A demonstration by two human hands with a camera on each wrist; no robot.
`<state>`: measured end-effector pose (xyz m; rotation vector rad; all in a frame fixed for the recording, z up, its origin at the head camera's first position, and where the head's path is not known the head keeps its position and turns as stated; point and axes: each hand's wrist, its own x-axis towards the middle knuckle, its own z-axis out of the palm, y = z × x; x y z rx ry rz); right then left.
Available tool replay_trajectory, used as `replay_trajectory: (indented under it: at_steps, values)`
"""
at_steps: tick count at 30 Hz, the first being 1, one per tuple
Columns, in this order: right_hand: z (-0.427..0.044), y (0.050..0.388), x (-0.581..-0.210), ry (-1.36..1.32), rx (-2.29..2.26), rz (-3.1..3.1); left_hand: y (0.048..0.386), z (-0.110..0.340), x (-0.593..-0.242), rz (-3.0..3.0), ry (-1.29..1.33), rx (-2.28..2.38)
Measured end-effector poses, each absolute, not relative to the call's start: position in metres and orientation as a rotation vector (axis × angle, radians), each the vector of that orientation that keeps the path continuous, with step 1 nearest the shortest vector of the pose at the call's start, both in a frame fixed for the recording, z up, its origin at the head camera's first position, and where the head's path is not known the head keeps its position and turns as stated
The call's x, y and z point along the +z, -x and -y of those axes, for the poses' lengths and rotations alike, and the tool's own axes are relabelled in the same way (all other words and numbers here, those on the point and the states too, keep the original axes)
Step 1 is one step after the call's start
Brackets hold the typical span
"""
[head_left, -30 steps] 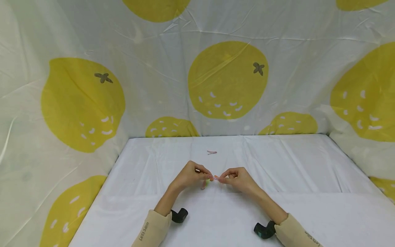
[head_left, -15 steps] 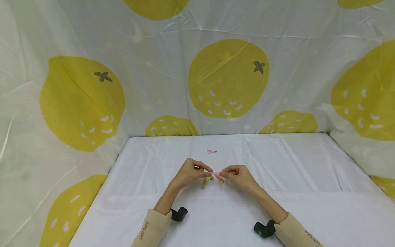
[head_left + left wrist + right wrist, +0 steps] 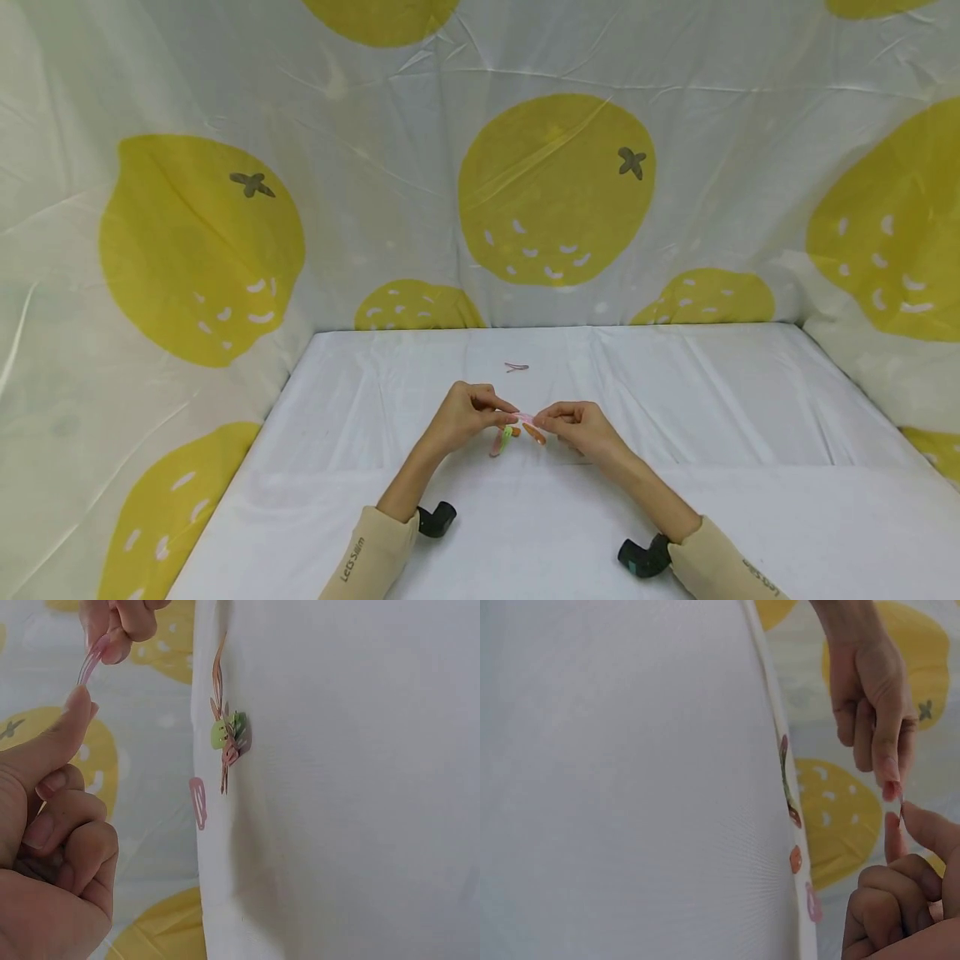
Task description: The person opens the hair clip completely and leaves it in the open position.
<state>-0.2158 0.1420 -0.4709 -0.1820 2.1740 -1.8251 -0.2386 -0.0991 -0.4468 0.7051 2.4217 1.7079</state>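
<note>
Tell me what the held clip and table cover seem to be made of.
Held clip: probably thin metal with a pink coating, judging by its slender, bent strips; plastic is possible. Table cover: likely matte white fabric, given its soft creases, though plastic is possible.

The table (image 3: 738, 392) offers passage at right, while hair clips (image 3: 507, 433) obstruct its middle.
</note>
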Motion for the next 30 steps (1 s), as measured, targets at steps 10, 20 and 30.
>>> replay_trajectory:
  at_steps: [10,20,30]
  values:
    - [-0.141,0.2138,-0.4725,0.45,-1.815,-2.427,0.2388,0.0997,-0.4485,-2.412,-0.743,1.723]
    - [-0.1413,0.2152,-0.473,0.491,-1.834,-2.48,0.2382,0.0999,-0.4485,-2.372,-0.794,1.724]
    - [-0.143,0.2149,-0.4731,0.544,-1.869,-2.398,0.2378,0.1011,-0.4485,-2.288,-0.803,1.762]
